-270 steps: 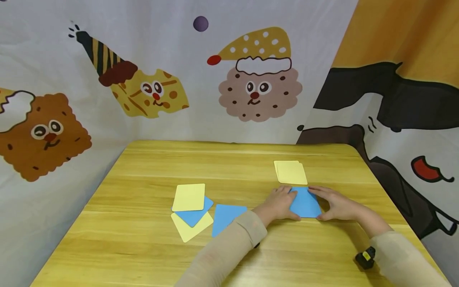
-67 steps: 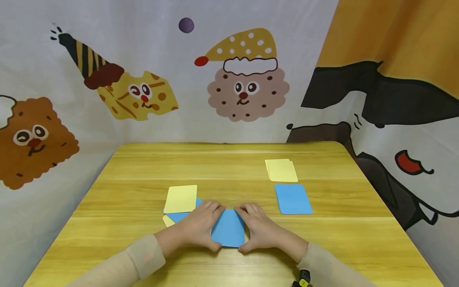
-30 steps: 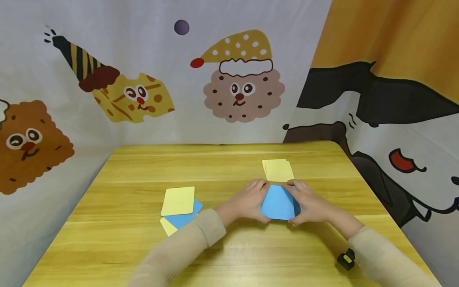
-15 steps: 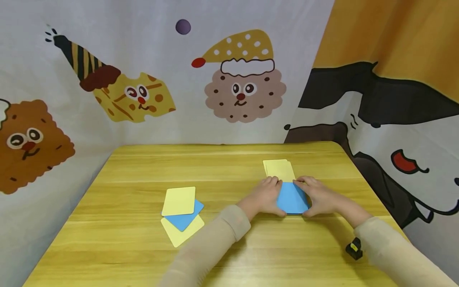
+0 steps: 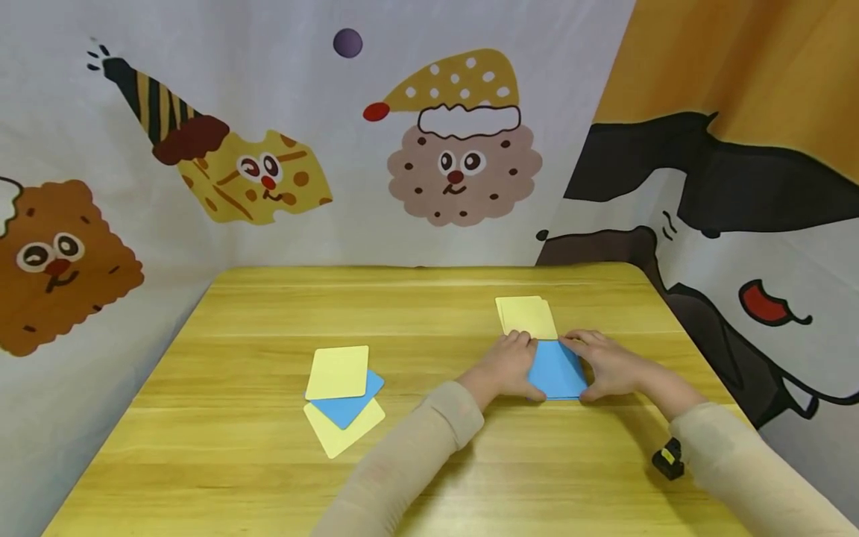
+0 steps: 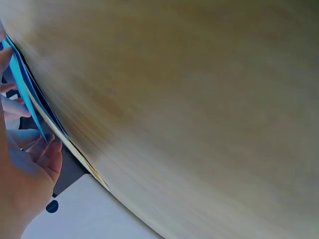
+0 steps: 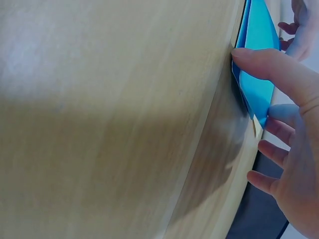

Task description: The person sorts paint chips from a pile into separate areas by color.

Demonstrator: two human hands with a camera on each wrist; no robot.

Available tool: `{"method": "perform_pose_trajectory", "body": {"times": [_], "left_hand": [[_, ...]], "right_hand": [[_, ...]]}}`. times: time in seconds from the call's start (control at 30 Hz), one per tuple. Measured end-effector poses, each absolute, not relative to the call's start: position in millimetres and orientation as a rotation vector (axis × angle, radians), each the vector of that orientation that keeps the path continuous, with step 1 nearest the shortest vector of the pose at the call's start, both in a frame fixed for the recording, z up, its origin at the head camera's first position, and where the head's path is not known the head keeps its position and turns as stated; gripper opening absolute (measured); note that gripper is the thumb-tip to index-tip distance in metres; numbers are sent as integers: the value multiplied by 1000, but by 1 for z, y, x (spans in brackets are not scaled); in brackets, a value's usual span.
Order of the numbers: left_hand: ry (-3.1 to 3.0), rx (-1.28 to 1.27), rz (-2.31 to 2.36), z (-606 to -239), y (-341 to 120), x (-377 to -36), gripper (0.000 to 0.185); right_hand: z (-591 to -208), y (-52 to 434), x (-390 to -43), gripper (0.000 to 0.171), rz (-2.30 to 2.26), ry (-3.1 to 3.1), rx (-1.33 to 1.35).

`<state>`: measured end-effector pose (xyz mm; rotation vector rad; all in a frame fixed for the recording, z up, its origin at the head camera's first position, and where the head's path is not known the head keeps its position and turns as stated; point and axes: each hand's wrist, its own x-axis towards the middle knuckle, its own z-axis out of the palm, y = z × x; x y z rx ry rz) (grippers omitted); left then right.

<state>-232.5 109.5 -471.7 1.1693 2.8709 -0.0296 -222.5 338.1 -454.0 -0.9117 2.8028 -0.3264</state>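
Observation:
Both hands hold a blue square card (image 5: 557,371) by its sides, right of the table's middle. My left hand (image 5: 508,367) has thumb and fingertips at its left corners. My right hand (image 5: 611,365) pinches the right corners between thumb and forefinger, other fingers spread. In the right wrist view the upper blue card (image 7: 260,40) bows upward over another blue layer. Just beyond it lies a small stack of pale yellow cards (image 5: 526,316), slightly fanned.
Left of the hands, a yellow card (image 5: 338,372) overlaps a blue card (image 5: 344,410), which lies over another yellow card (image 5: 335,436). All are on the wooden table (image 5: 255,477). A cartoon-printed curtain (image 5: 362,239) stands behind. A small black device (image 5: 668,459) is by the right cuff.
Both hands carried the blue card from the table's middle rightward onto the blue card there, and it shifted slightly into line over it. The middle spot now shows bare wood.

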Motion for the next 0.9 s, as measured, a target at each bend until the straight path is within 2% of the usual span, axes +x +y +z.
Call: {"method": "perform_pose_trajectory", "body": {"times": [0.6,0.9], "left_hand": [[2836,1167,-57,-477,108,-232,102],[2844,1160,72,-475,100,-231,106]], "right_hand": [[-451,335,-216,100,-460,2667,-791],[-452,335,-212,99,-485,2779,-803]]}}
